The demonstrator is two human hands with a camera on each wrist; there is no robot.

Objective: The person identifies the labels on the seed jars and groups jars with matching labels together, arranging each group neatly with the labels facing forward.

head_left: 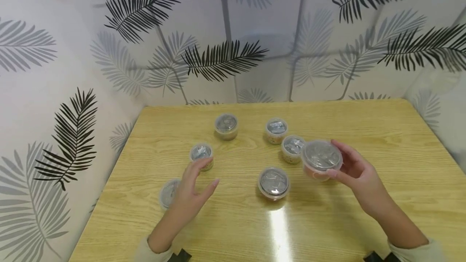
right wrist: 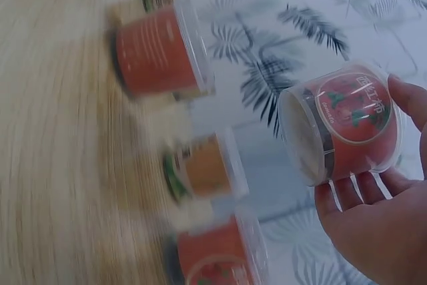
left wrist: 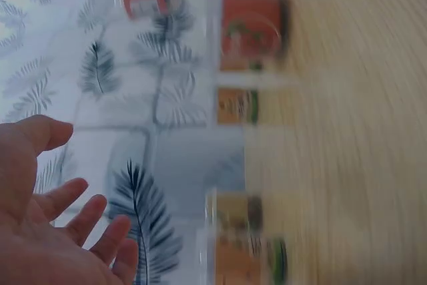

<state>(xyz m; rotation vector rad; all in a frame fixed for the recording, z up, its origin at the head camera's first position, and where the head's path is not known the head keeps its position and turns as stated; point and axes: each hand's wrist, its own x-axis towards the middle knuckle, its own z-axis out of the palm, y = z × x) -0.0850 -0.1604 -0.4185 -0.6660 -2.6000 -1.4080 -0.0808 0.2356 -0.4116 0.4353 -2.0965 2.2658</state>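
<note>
Head view: the right hand (head_left: 358, 173) grips a small round clear plastic cup with a foil-look lid (head_left: 322, 157), lifted just above the pale wooden counter (head_left: 382, 132), lid up and tilted toward the camera. Six similar lidded cups (head_left: 274, 182) stand on the counter; their contents are hard to make out. The left hand (head_left: 189, 193), fingers loosely spread and holding nothing, partly hides one cup (head_left: 168, 192).

Left wrist view: blurred; open fingers (left wrist: 87, 221), smeared cups.

Right wrist view: the held cup's (right wrist: 343, 121) red label shows, its axis lying sideways; fingers (right wrist: 360, 188) curl beneath it.
</note>
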